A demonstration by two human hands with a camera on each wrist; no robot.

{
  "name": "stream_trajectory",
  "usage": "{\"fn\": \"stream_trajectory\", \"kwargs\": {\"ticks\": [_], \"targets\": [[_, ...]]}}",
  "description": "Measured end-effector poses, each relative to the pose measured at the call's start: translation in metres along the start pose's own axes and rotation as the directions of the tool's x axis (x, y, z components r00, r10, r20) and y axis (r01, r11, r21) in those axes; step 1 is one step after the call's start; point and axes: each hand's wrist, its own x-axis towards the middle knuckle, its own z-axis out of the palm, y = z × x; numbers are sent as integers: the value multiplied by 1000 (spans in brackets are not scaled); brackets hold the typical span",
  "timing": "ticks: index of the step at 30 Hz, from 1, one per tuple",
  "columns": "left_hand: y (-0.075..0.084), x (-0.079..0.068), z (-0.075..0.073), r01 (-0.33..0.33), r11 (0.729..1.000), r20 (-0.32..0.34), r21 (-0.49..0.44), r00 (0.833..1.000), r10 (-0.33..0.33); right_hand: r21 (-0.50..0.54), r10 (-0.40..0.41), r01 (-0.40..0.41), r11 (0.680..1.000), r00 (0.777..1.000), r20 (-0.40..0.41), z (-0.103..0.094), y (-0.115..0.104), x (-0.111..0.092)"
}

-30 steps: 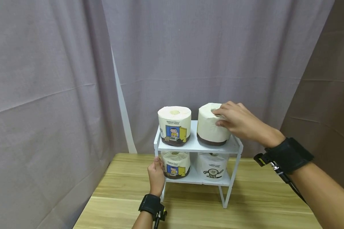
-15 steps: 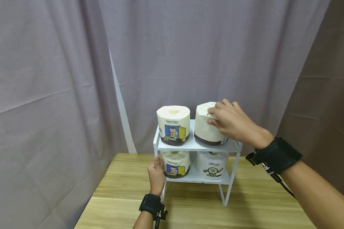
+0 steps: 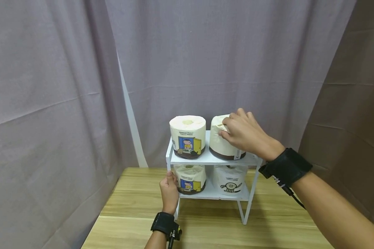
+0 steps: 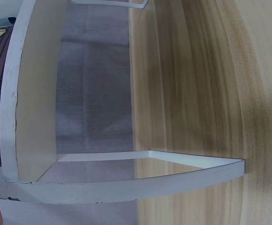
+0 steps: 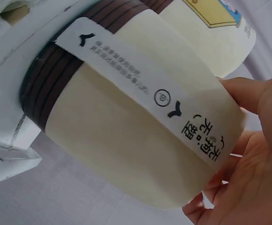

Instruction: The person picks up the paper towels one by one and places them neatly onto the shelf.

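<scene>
My right hand [image 3: 247,133] grips a wrapped toilet roll [image 3: 221,144] by its upper end, thumb on the near side and fingers over the top. This cream roll with a brown base stands upright on the top right of a white two-tier rack [image 3: 207,158]. In the right wrist view its printed white label strip [image 5: 140,84] shows. My left hand [image 3: 169,192] holds the rack's left upright, its thumb pointing up; most of its fingers are hidden. To the left on the same shelf stands a second toilet roll [image 3: 187,133] with a cartoon in a doorway.
Below, the lower shelf bears a matching cartoon roll [image 3: 190,175] at left and a white toilet roll [image 3: 230,180] at right. The rack stands on a wooden table [image 3: 134,211]. Grey curtains [image 3: 180,52] hang close behind and around it.
My right hand has moved left with the toilet roll, which has also turned, so its label strip now shows at the front right. My left hand has stayed on the rack.
</scene>
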Motion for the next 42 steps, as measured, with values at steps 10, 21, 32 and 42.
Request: {"fn": "stream_trajectory", "kwargs": {"ticks": [10, 21, 32, 42], "targets": [[7, 0, 2, -18, 1000, 9, -7, 1000, 18, 77, -6, 10, 997, 999, -53, 11, 14, -14], [2, -1, 3, -29, 1000, 3, 6, 1000, 29, 212, -132, 147, 966, 988, -82, 14, 53, -26], [6, -4, 1, -10, 1000, 3, -3, 1000, 10, 377, -186, 200, 905, 980, -73, 14, 77, -32], [-7, -4, -1, 2, 1000, 19, -21, 1000, -1, 383, -209, 213, 899, 976, -53, 7, 80, -30]]}}
